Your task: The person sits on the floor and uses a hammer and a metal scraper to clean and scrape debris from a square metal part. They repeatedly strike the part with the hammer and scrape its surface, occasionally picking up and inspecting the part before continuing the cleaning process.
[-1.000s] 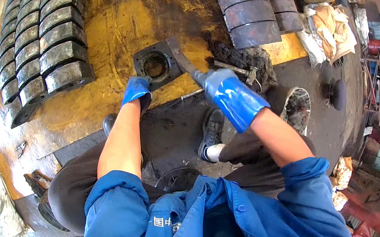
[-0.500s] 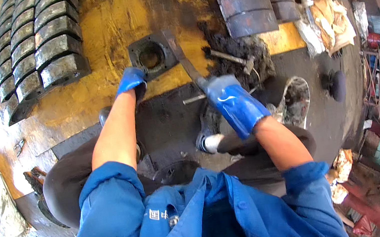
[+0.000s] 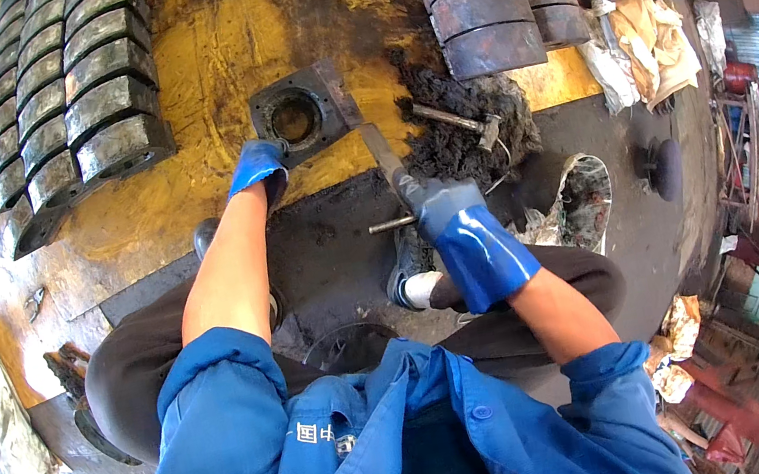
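My left hand (image 3: 258,169), in a blue glove, is closed on the near left corner of a dark, square metal block (image 3: 263,103) with a round bore. Its fingertips are partly hidden. My right hand (image 3: 461,228), gloved in blue with a grey, dirty palm end, grips a long flat metal scraper (image 3: 378,150). The scraper's far end is at the block's right edge; I cannot tell whether it touches. A thin metal rod (image 3: 391,225) sticks out left of my right hand. A hammer (image 3: 450,117) lies just beyond, on a heap of black, greasy debris (image 3: 502,98).
Rows of curved metal blocks (image 3: 113,109) stand at the far left of the yellow, stained surface (image 3: 194,46). Stacked metal cylinders (image 3: 480,1) stand at the far right, with crumpled wrapping (image 3: 645,43) beside them. My shoe (image 3: 410,267) is under my right hand.
The scraper has drawn back toward me along the block's right side with my right hand, whose wrist has turned. My left hand stays at the block's corner.
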### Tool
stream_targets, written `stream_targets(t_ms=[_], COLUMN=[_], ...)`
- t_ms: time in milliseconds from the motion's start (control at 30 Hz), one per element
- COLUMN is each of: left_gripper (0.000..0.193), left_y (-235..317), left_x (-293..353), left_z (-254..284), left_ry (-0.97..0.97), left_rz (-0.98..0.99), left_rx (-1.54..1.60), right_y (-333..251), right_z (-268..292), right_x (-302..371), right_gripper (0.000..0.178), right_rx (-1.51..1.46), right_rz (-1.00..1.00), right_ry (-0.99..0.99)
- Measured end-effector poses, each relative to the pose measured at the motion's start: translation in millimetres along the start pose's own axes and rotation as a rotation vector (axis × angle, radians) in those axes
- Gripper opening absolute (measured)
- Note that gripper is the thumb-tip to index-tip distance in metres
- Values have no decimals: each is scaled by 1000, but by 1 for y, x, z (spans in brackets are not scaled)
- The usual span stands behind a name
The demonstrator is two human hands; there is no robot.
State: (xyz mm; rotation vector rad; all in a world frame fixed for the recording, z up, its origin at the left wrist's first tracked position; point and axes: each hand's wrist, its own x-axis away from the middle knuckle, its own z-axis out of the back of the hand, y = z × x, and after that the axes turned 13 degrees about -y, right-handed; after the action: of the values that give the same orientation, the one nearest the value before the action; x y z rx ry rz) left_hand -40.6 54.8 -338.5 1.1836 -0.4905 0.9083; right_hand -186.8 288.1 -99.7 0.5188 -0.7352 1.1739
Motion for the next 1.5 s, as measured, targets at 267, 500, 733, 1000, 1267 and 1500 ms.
stream_targets(t_ms=[267,500,733,1000,1267,1500], left_gripper=[26,27,24,29,29,32], left_y=[0,-48,4,-5,7,6], left_x=[-7,-43,-3,-26,-32,8], left_z=[-5,-8,-11,-13,-13,-2], left_ry=[2,1,13,24,3,52], left_rz=[94,29,32,44,77,14], left_rx=[427,48,726,220,194,531], right_y=[-3,2,20,28,37,20], right_z=[17,12,17,17,23,58], right_x=[-20,-36,-63,-74,-63,-71], right_gripper=[45,44,44,39,37,30], right_rx=[65,103,76,54,138,75], right_rz=[-10,71,60,84,94,89], right_ry=[-94,-70,-69,-112,-216,-37])
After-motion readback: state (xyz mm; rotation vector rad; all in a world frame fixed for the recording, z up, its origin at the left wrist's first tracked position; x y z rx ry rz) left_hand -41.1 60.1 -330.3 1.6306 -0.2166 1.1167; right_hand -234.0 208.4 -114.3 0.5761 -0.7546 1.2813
